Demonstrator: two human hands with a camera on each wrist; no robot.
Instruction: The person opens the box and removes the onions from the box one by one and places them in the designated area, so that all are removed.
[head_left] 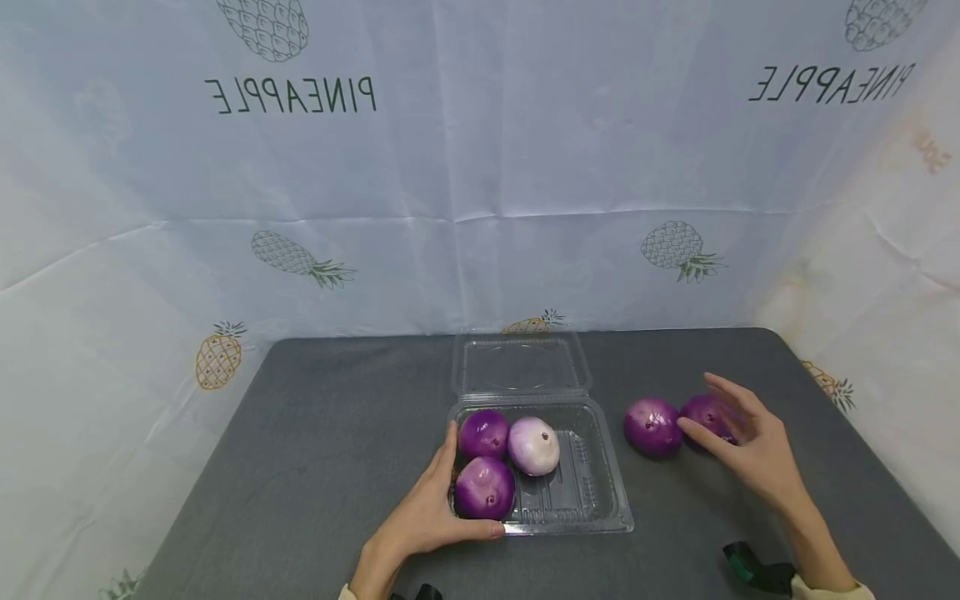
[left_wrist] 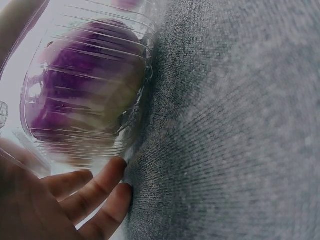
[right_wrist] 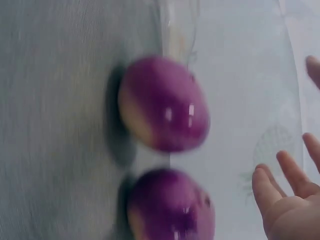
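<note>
A clear plastic clamshell container point(head_left: 581, 479) lies on the table with its lid point(head_left: 521, 371) folded back. Inside are two glossy purple, onion-like globes, one farther back point(head_left: 483, 433) and one at the near left point(head_left: 485, 489), plus a mostly white globe point(head_left: 534, 447). My left hand point(head_left: 431, 512) holds the container's near left corner, thumb along the front rim and fingers at the left wall. To the right, two more purple globes rest side by side, a left one point(head_left: 651, 427) and a right one point(head_left: 705, 414). Spread fingers of my right hand point(head_left: 757, 454) hover over the right one, partly covering it.
The dark grey table point(head_left: 330, 433) has rounded far corners. Behind it hangs a pale cloth point(head_left: 517, 167) printed with pineapples. A black and green strap piece point(head_left: 757, 569) sits at the right wrist.
</note>
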